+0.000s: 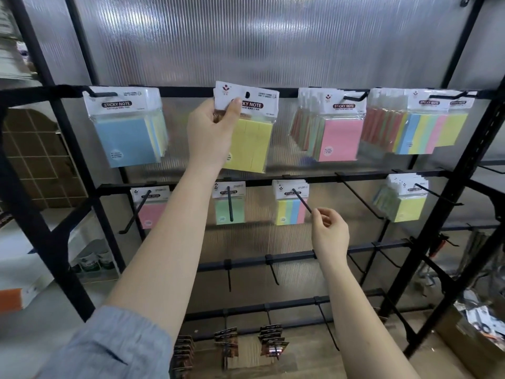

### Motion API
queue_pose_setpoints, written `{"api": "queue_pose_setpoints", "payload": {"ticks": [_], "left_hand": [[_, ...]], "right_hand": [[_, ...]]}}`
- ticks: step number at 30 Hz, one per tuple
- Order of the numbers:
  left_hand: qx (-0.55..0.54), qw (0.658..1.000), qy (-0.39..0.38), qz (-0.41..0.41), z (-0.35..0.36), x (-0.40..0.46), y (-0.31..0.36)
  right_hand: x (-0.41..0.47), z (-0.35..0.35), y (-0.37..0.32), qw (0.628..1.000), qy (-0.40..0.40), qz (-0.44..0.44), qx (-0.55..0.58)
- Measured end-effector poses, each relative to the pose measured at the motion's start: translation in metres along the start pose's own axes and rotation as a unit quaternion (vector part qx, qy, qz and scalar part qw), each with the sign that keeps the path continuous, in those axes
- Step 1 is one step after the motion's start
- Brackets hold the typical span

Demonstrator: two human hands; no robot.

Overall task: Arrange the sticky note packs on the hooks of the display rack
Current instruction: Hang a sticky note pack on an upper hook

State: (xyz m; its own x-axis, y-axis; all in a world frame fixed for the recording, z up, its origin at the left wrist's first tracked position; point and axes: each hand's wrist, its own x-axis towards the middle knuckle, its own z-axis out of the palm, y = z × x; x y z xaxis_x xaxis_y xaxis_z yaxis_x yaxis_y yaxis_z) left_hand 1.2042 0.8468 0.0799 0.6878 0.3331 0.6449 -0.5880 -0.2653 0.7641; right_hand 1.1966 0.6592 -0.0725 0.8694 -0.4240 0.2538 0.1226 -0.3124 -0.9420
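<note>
Nearest you, your right hand [329, 232] sits low at the middle rail, fingers [318, 214] drawn narrow around the tip of the hook [302, 201] that carries the striped pack [291, 205]; whether they actually grip the tip or only touch it, you cannot tell from here. Your grey sleeve [109, 348] frames the lower left.

Higher and further in, your left hand [211, 129] holds the yellow sticky note pack [248, 143] by its white header card, thumb pressed on the front of the card and the other fingers behind it. The pack is raised to the top rail [188, 92], between the blue pack [128, 132] and the pink pack [337, 135], and its hanging hole shows dark and open, so it does not look threaded yet.

You seem to be at the hanging step. The next move calls for lining that hole up with a free hook on the top rail, which the pack itself hides, then sliding the card back along it until it hangs level with its neighbours.

Behind everything stands the ribbed translucent panel [246, 45] of the display rack [461, 173].
</note>
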Motion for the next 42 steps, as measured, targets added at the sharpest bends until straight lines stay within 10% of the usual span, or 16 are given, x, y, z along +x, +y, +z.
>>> {"api": "queue_pose_setpoints", "payload": {"ticks": [23,42], "left_hand": [[0.122,0.987,0.101,-0.024,0.023,0.039,-0.034],[0.138,0.983,0.113,-0.040,0.002,-0.012,-0.080]], "right_hand": [[0.023,0.013,0.022,0.991,0.043,0.079,0.098],[0.089,0.036,0.043,0.984,-0.132,0.108,0.058]]}}
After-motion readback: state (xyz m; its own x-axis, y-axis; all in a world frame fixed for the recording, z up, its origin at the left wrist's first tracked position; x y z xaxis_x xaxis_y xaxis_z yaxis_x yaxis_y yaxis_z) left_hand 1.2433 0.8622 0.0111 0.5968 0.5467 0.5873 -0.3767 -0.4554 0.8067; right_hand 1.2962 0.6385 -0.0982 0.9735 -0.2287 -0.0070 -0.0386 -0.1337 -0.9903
